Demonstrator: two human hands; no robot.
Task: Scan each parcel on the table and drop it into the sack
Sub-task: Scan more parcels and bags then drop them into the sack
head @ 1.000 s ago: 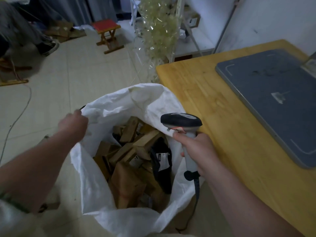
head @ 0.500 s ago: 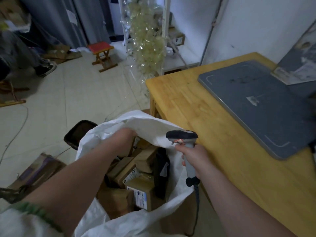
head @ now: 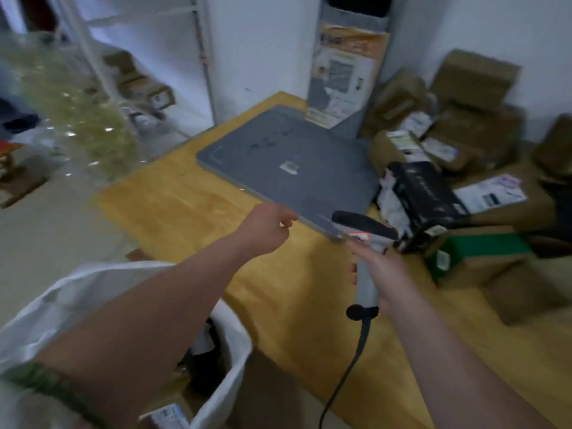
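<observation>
My right hand grips the grey handle of a barcode scanner, its dark head pointing toward a black parcel on the wooden table. Stretched out over the table, my left hand holds nothing, fingers loosely curled, near the edge of a grey mat. Several brown cardboard parcels are piled at the table's right, with a green one near the scanner. The white sack stands open at the lower left, parcels inside.
A tall printed box stands against the wall behind the mat. A white shelf frame and a bundle of clear wrapped items are on the left. The scanner's cable hangs down past the table edge.
My left hand has left the sack's mouth and reached forward over the table. The view has swung right, bringing the parcel pile into sight. The scanner stays in my right hand.
</observation>
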